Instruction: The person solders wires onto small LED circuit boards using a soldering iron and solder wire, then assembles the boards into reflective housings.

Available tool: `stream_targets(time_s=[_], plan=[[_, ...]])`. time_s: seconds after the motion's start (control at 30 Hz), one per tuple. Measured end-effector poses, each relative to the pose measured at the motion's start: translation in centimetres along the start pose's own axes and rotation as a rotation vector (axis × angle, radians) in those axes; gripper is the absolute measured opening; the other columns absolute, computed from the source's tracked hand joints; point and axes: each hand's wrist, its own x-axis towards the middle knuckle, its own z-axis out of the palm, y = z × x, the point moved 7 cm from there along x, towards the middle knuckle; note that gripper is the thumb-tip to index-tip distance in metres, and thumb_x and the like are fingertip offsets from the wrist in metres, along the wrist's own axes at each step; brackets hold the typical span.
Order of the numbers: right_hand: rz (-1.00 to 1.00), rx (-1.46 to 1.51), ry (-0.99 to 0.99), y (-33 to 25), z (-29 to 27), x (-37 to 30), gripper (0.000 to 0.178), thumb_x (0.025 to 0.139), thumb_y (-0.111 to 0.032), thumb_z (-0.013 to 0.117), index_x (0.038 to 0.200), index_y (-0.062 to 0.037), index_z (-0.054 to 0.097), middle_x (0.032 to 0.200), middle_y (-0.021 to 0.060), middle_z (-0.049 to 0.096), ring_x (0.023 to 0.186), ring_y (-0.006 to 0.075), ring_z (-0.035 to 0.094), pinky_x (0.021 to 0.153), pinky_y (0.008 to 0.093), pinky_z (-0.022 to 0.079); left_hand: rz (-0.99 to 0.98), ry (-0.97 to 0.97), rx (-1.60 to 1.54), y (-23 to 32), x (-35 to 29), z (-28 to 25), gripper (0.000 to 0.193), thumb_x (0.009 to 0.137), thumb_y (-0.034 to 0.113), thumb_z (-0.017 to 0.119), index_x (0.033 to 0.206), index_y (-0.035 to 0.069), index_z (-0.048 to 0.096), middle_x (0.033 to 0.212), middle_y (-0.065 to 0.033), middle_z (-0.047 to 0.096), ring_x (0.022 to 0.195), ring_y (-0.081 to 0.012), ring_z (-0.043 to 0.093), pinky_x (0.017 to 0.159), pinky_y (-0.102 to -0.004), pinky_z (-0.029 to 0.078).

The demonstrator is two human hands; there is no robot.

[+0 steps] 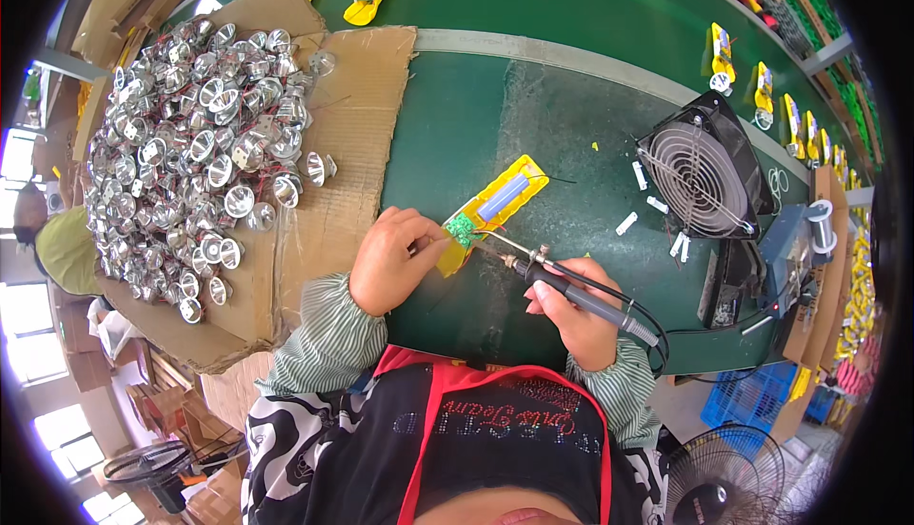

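- Yellow plastic shell, long and trough-shaped, laid aslant on scuffed green worktop; smooth blue cylinder set inside, green circuit board at near end.
- Soldering iron, grey-handled, gripped pen-like by right hand; metal tip angled toward board.
- Left hand curled beside board; whether anything is pinched cannot be told.

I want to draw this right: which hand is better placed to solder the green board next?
Probably the right hand: it holds the soldering iron, pointed toward the green circuit board. The left hand is at the board's left side, without an iron.
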Motion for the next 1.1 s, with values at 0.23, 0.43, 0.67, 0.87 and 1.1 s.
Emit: stream_targets(time_s=[0.23,0.43,0.67,0.87,1.1], plan=[[0.011,-0.020,-0.004,0.02,-0.07,0.10,0.018,0.078,0.001,0.064,0.093,0.0066,0.054,0.075,0.0129,0.066,0.065,0.0138,0.064,0.059,0.0256,0.054,-0.008,0.011,-0.034,0.03,0.01,-0.03,0.007,0.075,0.010,0.064,0.077,0.004,0.063,0.065,-0.0056,0.053,0.066,-0.0209,0.048,0.061,-0.0331,0.039],[0.004,-0.052,-0.007,-0.16,-0.28,0.06,0.018,0.078,0.001,0.064,0.093,0.0067,0.055,0.075,0.0128,0.066,0.064,0.0141,0.065,0.059,0.0254,0.053,-0.022,0.020,-0.062,-0.22,0.03,0.01,0.007,0.075,0.012,0.064,0.077,0.005,0.064,0.065,-0.0058,0.054,0.066,-0.0219,0.048,0.062,-0.0336,0.039],[-0.022,-0.061,-0.032,-0.16,0.14,0.31,0.018,0.078,0.001,0.063,0.093,0.0069,0.055,0.076,0.0128,0.066,0.064,0.0142,0.065,0.059,0.0254,0.054,-0.005,0.035,-0.021,0.01,0.06,-0.04,0.008,0.074,0.012,0.064,0.075,0.005,0.064,0.064,-0.0057,0.054,0.065,-0.0219,0.049,0.062,-0.0335,0.039],[0.007,-0.038,-0.029,0.23,0.36,0.55,0.018,0.078,0.001,0.063,0.093,0.0066,0.055,0.076,0.0128,0.066,0.064,0.0142,0.065,0.059,0.0254,0.053,-0.008,0.022,-0.004,0.08,0.09,-0.06,0.008,0.074,0.010,0.067,0.076,0.003,0.064,0.064,-0.0052,0.053,0.067,-0.0202,0.049,0.061,-0.0327,0.040],[0.029,-0.025,-0.038,0.43,0.27,0.68,0.018,0.078,0.002,0.062,0.093,0.0067,0.054,0.077,0.0133,0.066,0.065,0.0146,0.065,0.059,0.0259,0.054,-0.016,0.024,0.005,0.14,0.12,-0.02,0.008,0.074,0.010,0.067,0.075,0.003,0.064,0.064,-0.0051,0.053,0.068,-0.0202,0.049,0.062,-0.0326,0.040]])
